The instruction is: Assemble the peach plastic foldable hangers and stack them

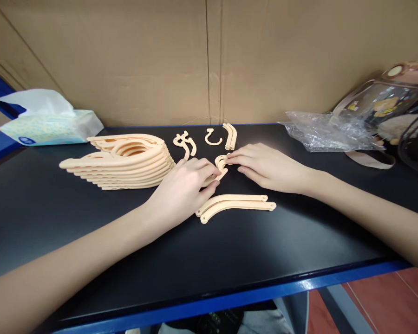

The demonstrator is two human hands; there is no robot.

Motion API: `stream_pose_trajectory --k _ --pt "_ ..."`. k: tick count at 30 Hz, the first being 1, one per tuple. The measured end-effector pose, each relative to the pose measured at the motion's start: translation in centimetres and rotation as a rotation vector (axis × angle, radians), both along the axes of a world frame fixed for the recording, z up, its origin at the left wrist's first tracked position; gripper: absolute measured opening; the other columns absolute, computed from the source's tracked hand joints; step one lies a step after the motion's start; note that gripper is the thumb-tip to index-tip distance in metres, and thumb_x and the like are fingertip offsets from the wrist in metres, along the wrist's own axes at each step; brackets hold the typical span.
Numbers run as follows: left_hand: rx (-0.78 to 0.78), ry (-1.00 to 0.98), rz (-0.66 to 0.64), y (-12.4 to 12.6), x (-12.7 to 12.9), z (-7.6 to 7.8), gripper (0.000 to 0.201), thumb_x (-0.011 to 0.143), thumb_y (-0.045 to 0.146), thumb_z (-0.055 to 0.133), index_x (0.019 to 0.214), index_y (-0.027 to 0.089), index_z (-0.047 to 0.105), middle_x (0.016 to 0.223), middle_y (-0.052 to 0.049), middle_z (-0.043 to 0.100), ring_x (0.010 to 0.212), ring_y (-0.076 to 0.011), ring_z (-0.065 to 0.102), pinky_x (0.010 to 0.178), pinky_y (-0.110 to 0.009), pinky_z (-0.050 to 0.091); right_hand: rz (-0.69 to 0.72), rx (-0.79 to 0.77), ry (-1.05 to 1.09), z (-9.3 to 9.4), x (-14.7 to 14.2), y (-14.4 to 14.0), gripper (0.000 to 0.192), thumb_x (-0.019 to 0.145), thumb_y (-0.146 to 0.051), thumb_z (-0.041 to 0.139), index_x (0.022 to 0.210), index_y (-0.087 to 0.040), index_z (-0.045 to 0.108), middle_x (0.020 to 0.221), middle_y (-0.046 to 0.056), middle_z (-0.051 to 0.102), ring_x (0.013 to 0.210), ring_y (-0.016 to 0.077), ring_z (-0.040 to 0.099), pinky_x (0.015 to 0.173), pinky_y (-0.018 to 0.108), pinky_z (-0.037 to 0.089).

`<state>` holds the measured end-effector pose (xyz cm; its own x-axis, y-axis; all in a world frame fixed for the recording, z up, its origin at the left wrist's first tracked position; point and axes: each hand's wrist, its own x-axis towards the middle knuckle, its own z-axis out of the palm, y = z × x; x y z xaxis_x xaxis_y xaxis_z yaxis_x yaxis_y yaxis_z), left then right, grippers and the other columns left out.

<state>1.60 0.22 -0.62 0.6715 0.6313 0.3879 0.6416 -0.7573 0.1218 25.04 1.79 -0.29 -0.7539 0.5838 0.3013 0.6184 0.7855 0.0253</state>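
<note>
A black worktop (181,273) edged in blue fills the middle and lower frame, backed by brown cardboard (132,60) across the top. A stack of cream hangers (125,163) rises left of center. At the right edge, upper frame, stands a clear bag (383,104) with printed figures; at upper left sits a box of tissues (52,127), one sheet pulled up. A crumpled plastic wrapper (330,132) lies against the bag's left side.

Just left of center, a person's left hand (184,188) curls inward, thumb and fingers pinching a cream piece (223,174) at the center of the frame, part of it hidden by that hand. From the right, the right hand (264,167) reaches in palm down, fingertips touching the same piece, thumb held apart from the forefinger; whether it grips cannot be told.

Two long curved strips (240,204) lie side by side below the hands, just under center. Near the worktop's back edge, upper center, are two short strips (234,137) side by side, a pair of hooks (192,146) touching each other, and a lone hook (214,142) between those groups.
</note>
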Motion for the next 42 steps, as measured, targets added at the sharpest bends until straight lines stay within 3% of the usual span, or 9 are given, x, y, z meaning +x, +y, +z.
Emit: stream_pose_trajectory --k 7,14,22,26,31,42 --pt "0.079 0.103 0.026 0.12 0.1 0.33 0.019 0.09 0.019 0.051 0.097 0.016 0.068 0.09 -0.004 0.069 0.083 -0.0215 0.062 0.072 -0.035 0.041 -0.004 -0.002 -0.022 0.18 -0.05 -0.11 0.036 0.096 -0.018 0.038 0.124 -0.011 0.058 0.125 0.013 0.061 0.112 0.0261 0.054 0.096 0.044 0.042" --pt "0.238 0.217 0.025 -0.1 -0.1 0.87 0.023 0.092 0.018 0.045 0.08 0.013 0.064 0.073 -0.004 0.065 0.074 -0.0215 0.06 0.07 -0.037 0.04 0.053 0.01 -0.013 0.36 -0.24 -0.41 0.034 0.096 -0.018 0.036 0.117 -0.012 0.062 0.112 0.012 0.064 0.1 0.0248 0.056 0.087 0.042 0.044" --pt "0.211 0.263 0.054 0.0 -0.15 0.77 0.028 0.097 0.026 0.042 0.109 0.019 0.067 0.084 -0.004 0.065 0.08 -0.0233 0.062 0.07 -0.037 0.038 0.05 -0.012 -0.028 0.8 -0.51 -0.66 0.035 0.097 -0.018 0.034 0.117 -0.014 0.062 0.104 0.012 0.064 0.095 0.0244 0.056 0.083 0.042 0.044" --pt "0.21 0.266 0.066 -0.07 -0.09 0.86 0.028 0.097 0.025 0.043 0.107 0.019 0.068 0.085 -0.004 0.065 0.08 -0.023 0.061 0.07 -0.036 0.037 0.036 0.014 -0.028 0.57 -0.6 -0.69 0.033 0.095 -0.018 0.037 0.115 -0.015 0.063 0.108 0.012 0.063 0.095 0.0246 0.055 0.083 0.043 0.046" --pt "0.237 0.297 0.068 -0.13 -0.16 0.84 0.025 0.095 0.021 0.044 0.103 0.016 0.068 0.088 -0.005 0.065 0.085 -0.0249 0.059 0.071 -0.038 0.039 0.021 0.026 -0.029 0.26 -0.57 -0.58 0.034 0.095 -0.019 0.04 0.122 -0.015 0.061 0.124 0.012 0.06 0.109 0.0265 0.055 0.092 0.047 0.045" --pt "0.301 0.33 0.076 0.01 -0.44 0.77 0.024 0.092 0.013 0.046 0.104 0.015 0.066 0.085 -0.006 0.065 0.085 -0.0266 0.059 0.069 -0.038 0.038 0.054 0.009 -0.019 0.29 -0.52 -0.86 0.034 0.095 -0.017 0.039 0.118 -0.013 0.063 0.121 0.013 0.064 0.11 0.0262 0.057 0.092 0.047 0.046"
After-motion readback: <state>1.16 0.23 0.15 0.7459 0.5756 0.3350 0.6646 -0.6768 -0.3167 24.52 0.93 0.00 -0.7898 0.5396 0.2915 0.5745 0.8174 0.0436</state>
